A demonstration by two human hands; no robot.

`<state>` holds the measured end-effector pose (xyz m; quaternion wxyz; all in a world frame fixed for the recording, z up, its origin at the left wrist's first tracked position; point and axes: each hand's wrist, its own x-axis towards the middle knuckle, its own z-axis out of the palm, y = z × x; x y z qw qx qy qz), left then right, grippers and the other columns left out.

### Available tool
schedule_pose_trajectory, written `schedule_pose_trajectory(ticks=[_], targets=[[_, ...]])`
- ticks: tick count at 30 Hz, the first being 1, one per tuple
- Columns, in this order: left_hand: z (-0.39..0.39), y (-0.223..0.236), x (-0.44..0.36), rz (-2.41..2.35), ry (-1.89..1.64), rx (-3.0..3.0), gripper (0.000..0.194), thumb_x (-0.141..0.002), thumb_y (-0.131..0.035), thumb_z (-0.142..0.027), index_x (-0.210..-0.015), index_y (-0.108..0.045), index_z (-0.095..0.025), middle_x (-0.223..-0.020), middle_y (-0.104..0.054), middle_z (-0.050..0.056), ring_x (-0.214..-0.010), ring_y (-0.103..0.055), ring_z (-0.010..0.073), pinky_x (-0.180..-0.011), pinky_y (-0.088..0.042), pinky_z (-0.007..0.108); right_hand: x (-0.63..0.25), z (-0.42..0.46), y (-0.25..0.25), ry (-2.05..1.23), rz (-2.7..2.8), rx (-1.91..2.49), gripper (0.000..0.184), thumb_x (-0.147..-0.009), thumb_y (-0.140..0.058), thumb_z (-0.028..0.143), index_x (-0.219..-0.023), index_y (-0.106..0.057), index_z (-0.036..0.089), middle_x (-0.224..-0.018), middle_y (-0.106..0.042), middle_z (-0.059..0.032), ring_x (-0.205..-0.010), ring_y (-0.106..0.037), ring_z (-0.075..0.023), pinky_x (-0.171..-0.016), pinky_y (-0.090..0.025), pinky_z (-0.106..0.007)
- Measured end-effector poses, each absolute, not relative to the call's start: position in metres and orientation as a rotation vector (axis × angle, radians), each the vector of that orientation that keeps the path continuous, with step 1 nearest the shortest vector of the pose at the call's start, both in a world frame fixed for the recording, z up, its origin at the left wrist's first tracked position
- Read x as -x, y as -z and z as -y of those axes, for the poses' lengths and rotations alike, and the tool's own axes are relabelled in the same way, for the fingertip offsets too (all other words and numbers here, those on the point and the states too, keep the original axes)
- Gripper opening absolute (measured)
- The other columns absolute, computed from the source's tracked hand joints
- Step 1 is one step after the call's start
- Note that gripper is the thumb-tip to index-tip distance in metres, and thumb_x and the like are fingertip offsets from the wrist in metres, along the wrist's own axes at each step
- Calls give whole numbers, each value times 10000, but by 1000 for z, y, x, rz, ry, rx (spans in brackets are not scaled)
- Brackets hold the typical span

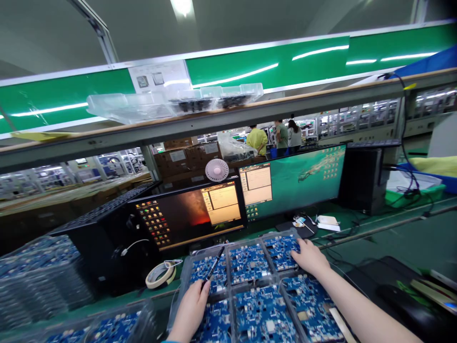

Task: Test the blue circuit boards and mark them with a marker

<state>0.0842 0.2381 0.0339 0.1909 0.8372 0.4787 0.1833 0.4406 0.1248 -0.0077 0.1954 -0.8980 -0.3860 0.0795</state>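
My left hand (191, 309) grips a slim black pen-like probe (214, 267), its tip pointing up and away over a blue circuit board (206, 271). My right hand (310, 257) lies with spread fingers on another blue circuit board (281, 250), holding nothing. Several of these boards sit in the compartments of a clear plastic tray (184, 281). The boards carry small components and thin wires. My hands hide parts of the nearest boards.
A stack of clear trays with blue boards (39, 281) stands to the left, beside a roll of tape (160, 275). Behind the tray are two lit monitors (291, 183), black computer cases and a small fan. A black mouse (403, 305) and cables lie right. Distant people stand beyond a shelf.
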Motion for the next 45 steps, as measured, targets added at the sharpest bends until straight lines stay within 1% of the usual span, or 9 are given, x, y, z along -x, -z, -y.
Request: schedule_pose_trajectory(ticks=[11,16,21,25,32,37,41,45], targets=[[-239,-33,-84,-1345,-520,-2357,377,-815,-285,-435,-849,-532,-153,-837,-596,80,-836,-549,214,-739,-376,295,-440,-125,10,-203,1089,2507,530,-721,-364,427,-1189,-391,179,-1159,-399,-122,-1044,-409,-271,-796,-363,-370],[-238,-35,-84,-1361,-521,-2346,383,-807,-293,-440,-865,-534,-148,-873,-595,88,-865,-543,217,-760,-374,296,-442,-126,10,-207,1090,2510,528,-722,-371,434,-1184,-396,181,-1150,-406,-124,-1032,-419,-269,-779,-370,-366],[-238,-34,-85,-1365,-521,-2343,376,-805,-304,-435,-864,-537,-145,-867,-598,89,-857,-546,217,-755,-381,295,-442,-126,12,-192,1093,2507,531,-721,-367,433,-1192,-387,188,-1143,-412,-117,-1032,-419,-266,-787,-366,-370],[-239,-34,-85,-1369,-527,-2340,364,-804,-317,-428,-883,-535,-148,-927,-591,94,-907,-533,218,-793,-369,295,-443,-127,14,-176,1095,2502,533,-720,-359,435,-1190,-387,187,-1137,-414,-111,-1030,-419,-264,-799,-363,-368],[-238,-34,-85,-1377,-525,-2345,375,-805,-306,-424,-866,-546,-143,-937,-593,102,-943,-522,229,-801,-366,296,-443,-127,16,-170,1093,2504,519,-716,-365,432,-1168,-402,181,-1129,-417,-116,-1017,-428,-266,-790,-367,-373],[-237,-35,-85,-1361,-530,-2362,367,-812,-300,-424,-861,-536,-147,-902,-592,94,-887,-539,218,-783,-370,296,-442,-127,15,-175,1091,2510,506,-716,-373,427,-1160,-406,187,-1132,-415,-113,-1026,-423,-264,-793,-365,-373],[-236,-36,-85,-1341,-538,-2380,348,-820,-292,-423,-811,-526,-166,-846,-595,75,-846,-548,213,-756,-378,290,-442,-127,13,-185,1092,2517,506,-723,-377,425,-1167,-402,184,-1142,-409,-120,-1033,-420,-266,-797,-361,-375],[-236,-36,-85,-1335,-540,-2387,342,-819,-294,-411,-854,-522,-158,-890,-590,86,-881,-537,211,-785,-368,290,-441,-126,12,-200,1091,2525,516,-726,-384,424,-1178,-397,174,-1150,-405,-123,-1047,-410,-266,-810,-356,-371]])
